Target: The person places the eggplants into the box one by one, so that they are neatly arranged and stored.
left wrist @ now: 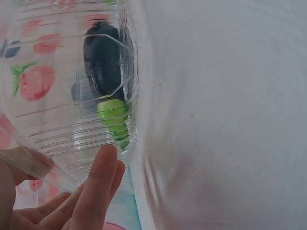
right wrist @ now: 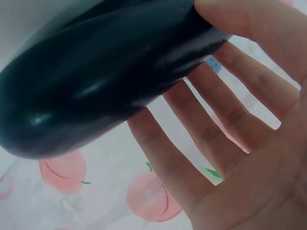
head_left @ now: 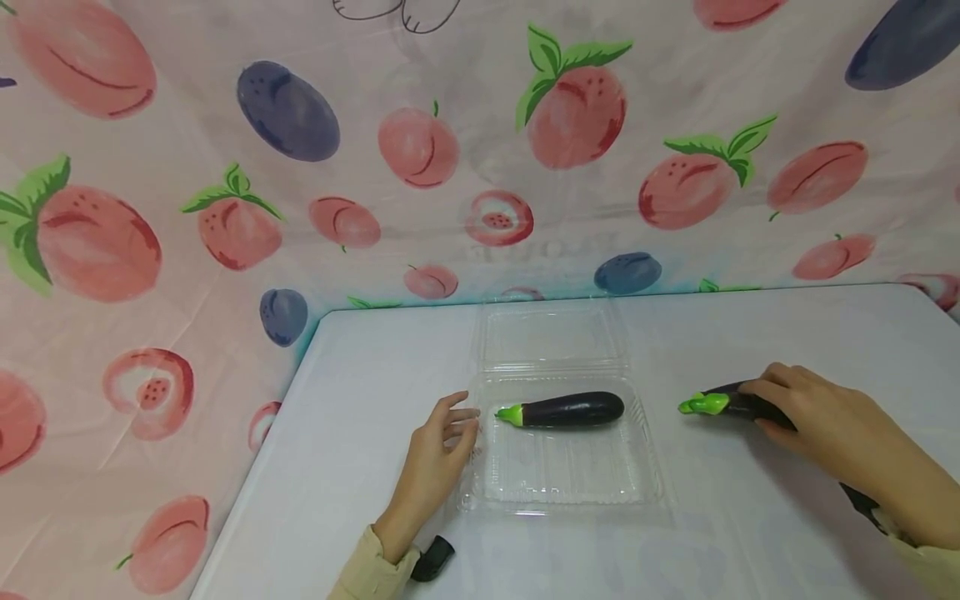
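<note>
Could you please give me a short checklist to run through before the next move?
1. Lid of the clear container open: ok, folded back.
2. Free space in the container, on the near side of the eggplant inside: ok.
3. Left hand at the container's left edge: ok.
4. Right hand holding an eggplant: ok.
5. Held eggplant over the container: not ok, it is to the right.
6. Only one eggplant under the right hand: cannot tell.

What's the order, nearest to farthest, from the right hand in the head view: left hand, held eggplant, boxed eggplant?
1. Held eggplant: in the right hand.
2. Boxed eggplant: left, in the clear container.
3. Left hand: farther left, by the container's left edge.
</note>
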Tool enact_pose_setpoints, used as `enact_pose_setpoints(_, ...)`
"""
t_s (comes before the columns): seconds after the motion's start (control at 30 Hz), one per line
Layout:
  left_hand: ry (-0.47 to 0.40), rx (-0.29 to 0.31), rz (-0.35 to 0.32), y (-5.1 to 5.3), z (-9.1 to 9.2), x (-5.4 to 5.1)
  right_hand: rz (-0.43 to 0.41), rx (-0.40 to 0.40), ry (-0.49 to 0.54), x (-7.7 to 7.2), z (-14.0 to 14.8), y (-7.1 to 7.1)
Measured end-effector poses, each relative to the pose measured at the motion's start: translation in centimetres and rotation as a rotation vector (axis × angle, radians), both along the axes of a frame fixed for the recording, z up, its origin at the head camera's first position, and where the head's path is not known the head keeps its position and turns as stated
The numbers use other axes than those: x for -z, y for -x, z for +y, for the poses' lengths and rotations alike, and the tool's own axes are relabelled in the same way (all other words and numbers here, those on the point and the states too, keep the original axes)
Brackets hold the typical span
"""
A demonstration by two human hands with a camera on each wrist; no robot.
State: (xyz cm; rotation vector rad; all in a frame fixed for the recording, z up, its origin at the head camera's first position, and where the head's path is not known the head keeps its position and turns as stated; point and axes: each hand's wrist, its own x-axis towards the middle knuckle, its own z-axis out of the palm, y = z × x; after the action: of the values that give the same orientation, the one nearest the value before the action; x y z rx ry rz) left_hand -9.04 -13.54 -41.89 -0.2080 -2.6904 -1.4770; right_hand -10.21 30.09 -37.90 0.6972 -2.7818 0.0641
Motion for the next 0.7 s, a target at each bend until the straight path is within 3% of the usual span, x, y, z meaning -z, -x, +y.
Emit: enact_pose_setpoints(0.7,0.009,-0.004,-0.005,0.0,0.0,0.1,-0.005,-0.057,0.061,-2.0,-3.0,0.1)
